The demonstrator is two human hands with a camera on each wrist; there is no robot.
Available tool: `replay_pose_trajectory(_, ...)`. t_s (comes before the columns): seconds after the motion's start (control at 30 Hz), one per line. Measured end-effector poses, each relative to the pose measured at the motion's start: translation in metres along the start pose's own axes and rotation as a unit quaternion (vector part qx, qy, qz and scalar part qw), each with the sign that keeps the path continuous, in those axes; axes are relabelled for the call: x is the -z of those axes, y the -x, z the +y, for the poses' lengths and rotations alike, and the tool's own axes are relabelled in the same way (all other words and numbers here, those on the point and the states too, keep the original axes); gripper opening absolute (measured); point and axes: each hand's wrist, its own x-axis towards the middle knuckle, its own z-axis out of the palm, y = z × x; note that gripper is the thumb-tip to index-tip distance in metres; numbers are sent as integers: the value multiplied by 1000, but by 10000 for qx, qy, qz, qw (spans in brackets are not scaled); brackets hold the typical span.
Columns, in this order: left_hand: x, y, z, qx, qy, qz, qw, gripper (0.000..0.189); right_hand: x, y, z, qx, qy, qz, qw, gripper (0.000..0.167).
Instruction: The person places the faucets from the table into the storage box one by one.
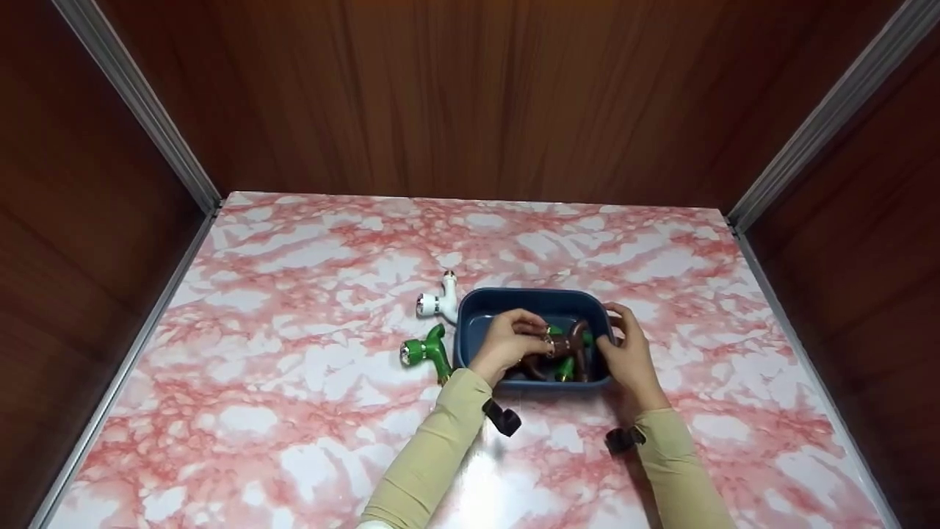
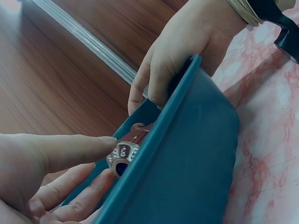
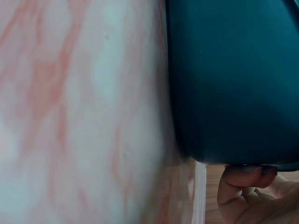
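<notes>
A dark blue plastic basin (image 1: pixel 530 294) stands on the marbled tabletop with brown and green taps inside. My left hand (image 1: pixel 509 342) reaches into it and pinches a brown tap (image 1: pixel 567 344) by its jewelled silver end, thumb against fingers; the left wrist view shows that tap (image 2: pixel 133 137) just behind the rim. My right hand (image 1: pixel 630 353) grips the basin's right wall, thumb inside and fingers outside. A green tap (image 1: pixel 569 369) lies under the brown one, partly hidden. Outside, left of the basin, lie a white tap (image 1: pixel 440 301) and a green tap (image 1: pixel 429 353).
Brown wood-grain panels (image 1: pixel 470 103) rise behind and at both sides, with metal corner strips (image 1: pixel 139 95). The red-and-white marbled tabletop (image 1: pixel 294 411) spreads around the basin. Black straps (image 1: pixel 502 417) sit at both wrists.
</notes>
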Motion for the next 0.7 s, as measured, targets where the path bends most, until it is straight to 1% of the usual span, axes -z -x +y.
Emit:
replay_pose_trajectory(0.1, 3, 1, 2, -69, 78, -60, 9999, 36, 0, 2, -6, -59, 67, -30, 10000, 52)
replay_pose_trajectory(0.23, 7, 3, 6, -65, 99, -186, 9998, 37, 0, 3, -7, -99, 86, -48, 9999, 51)
replay_pose_trajectory(0.47, 13, 5, 11, 84, 227, -461, 9986, 41, -1, 2, -7, -48, 40, 9, 10000, 52)
replay_pose_trajectory(0.7, 17, 5, 13, 8, 136, -679, 9976, 42, -1, 2, -7, -14, -7, 7, 10000, 52)
